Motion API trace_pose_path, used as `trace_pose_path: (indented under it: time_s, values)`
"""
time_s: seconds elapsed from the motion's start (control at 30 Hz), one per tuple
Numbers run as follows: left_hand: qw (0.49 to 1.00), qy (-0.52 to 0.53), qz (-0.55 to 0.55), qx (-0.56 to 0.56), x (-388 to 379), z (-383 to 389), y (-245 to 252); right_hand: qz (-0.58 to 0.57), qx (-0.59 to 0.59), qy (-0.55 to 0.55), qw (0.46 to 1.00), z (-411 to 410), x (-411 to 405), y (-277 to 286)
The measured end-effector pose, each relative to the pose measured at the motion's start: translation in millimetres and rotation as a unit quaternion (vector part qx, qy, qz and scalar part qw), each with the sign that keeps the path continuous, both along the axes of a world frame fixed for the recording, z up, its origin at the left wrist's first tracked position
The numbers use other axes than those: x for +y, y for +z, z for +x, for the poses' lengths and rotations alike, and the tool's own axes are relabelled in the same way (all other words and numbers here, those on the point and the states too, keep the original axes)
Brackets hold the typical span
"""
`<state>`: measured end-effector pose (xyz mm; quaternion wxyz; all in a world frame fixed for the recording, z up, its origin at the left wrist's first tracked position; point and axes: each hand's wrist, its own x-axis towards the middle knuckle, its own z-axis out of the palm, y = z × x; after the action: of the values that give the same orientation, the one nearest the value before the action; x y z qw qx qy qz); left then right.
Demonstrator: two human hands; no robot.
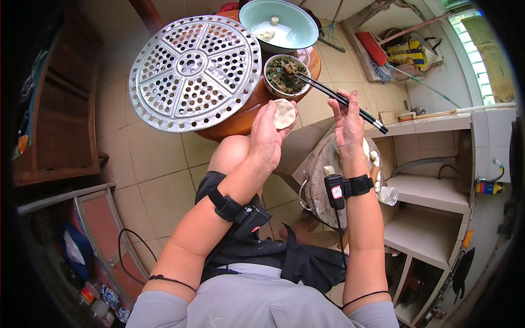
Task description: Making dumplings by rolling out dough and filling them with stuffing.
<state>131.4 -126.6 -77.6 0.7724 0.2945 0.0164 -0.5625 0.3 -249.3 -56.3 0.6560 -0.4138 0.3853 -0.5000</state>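
Note:
A flat round dough wrapper [284, 114] lies across the palm and fingers of my left hand [266, 130], just in front of the filling bowl. My right hand [348, 123] grips a pair of dark chopsticks [328, 91] with pale metal bands. Their tips reach into a white bowl [270, 87] of chopped greens and meat filling [283, 78], where a small lump of filling sits at the tips. Under my right forearm is a round wooden chopping board [318, 180] with dough pieces [374, 156] and part of a rolling pin [374, 172], partly hidden by the arm.
A perforated metal steamer plate [191, 64] and a pale green basin [250, 16] holding dough share the wooden stool [221, 133] with the bowl. A clear cup [388, 196] stands at the board's edge. Tiled shelves [426, 233] line the right; a wooden cabinet [65, 123] stands left.

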Motion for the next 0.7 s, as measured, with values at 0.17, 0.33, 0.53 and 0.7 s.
trace_pose_path:
  time_s: [0.17,0.33,0.53,0.7]
  values:
    - [1.0,-0.001,0.002,0.001,0,1,0,-0.096,0.076,0.028,0.992,4,15,25]
    - [1.0,0.0,0.009,0.012,0,1,-1,-0.198,0.199,0.023,0.96,11,28,50]
    - [1.0,0.004,0.001,0.014,0,0,-2,-0.232,0.226,0.001,0.946,7,28,62]
    - [1.0,0.014,0.001,0.006,0,1,-3,-0.295,0.243,-0.001,0.924,8,30,63]
